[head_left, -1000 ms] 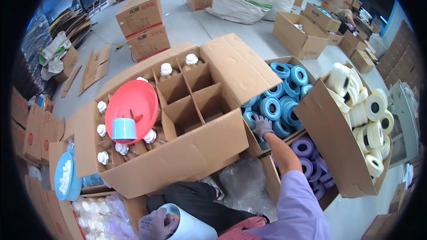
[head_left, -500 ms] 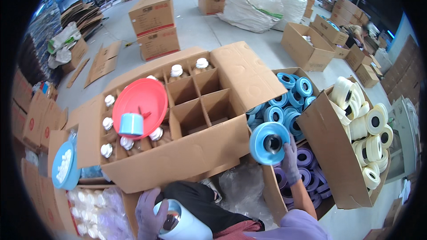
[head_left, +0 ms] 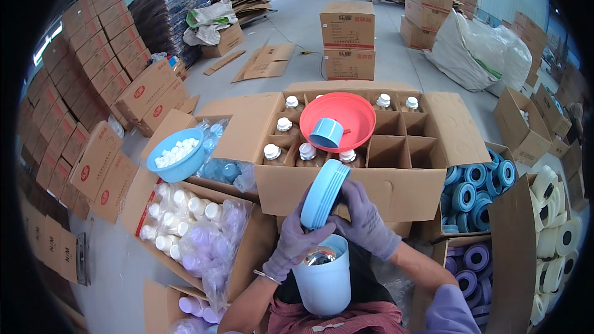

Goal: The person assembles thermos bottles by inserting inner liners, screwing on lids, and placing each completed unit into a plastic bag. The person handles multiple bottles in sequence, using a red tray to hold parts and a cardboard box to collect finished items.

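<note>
My gloved left hand (head_left: 297,244) and gloved right hand (head_left: 368,221) grip a light-blue ridged screw collar (head_left: 324,195) between them. It is tilted up nearly on its edge. Just below, a pale-blue cylindrical flask body (head_left: 322,284) stands at my lap, its shiny silver liner (head_left: 320,256) showing in the mouth. Beyond my hands, a divided carton (head_left: 346,188) holds several white-capped bottles. Across its top lies a red round tray (head_left: 346,105), and a small blue cup (head_left: 327,133) rests tipped on that.
At right stand cartons of blue rings (head_left: 475,176), purple rings (head_left: 476,256) and cream rings (head_left: 566,238). On the left, a blue basin (head_left: 179,170) of small white pieces sits above a carton of white-capped bottles (head_left: 179,216) and bagged purple ones. Stacked cartons (head_left: 348,25) stand farther off.
The blue collar has come from the ring cartons at right to above the flask body. My left hand has left the flask and now grips the collar too. The view has swung left.
</note>
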Demonstrator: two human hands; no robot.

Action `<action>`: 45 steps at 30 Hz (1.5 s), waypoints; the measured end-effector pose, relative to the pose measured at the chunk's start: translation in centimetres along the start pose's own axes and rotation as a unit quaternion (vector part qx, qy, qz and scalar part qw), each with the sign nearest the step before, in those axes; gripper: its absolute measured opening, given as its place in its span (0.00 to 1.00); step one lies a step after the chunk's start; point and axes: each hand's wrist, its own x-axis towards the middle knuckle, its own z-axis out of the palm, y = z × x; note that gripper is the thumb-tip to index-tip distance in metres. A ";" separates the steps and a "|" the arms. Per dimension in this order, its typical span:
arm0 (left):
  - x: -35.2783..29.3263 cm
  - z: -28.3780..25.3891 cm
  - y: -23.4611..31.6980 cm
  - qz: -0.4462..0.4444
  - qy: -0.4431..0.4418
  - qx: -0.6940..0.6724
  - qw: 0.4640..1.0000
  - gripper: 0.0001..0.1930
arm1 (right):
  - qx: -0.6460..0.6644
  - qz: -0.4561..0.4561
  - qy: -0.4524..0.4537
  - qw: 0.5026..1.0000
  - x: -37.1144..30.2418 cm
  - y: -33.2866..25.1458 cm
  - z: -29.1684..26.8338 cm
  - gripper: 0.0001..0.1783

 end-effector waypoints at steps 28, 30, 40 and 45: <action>-2.2 -10.3 -5.8 0.161 -0.195 0.209 0.945 0.35 | 0.291 0.347 -0.101 0.886 -4.3 4.3 1.6 0.23; -1.9 -9.7 -5.6 0.164 -0.224 0.205 0.939 0.35 | 0.304 0.344 -0.103 0.882 -4.6 3.3 3.6 0.22; -7.0 -3.4 -2.0 0.226 -0.080 0.535 0.810 0.30 | 0.615 0.280 -0.277 0.683 -5.7 10.6 10.9 0.28; -5.5 -5.4 -6.5 0.248 -0.091 0.365 0.893 0.18 | 0.288 0.180 -0.175 0.924 -7.4 5.5 5.8 0.18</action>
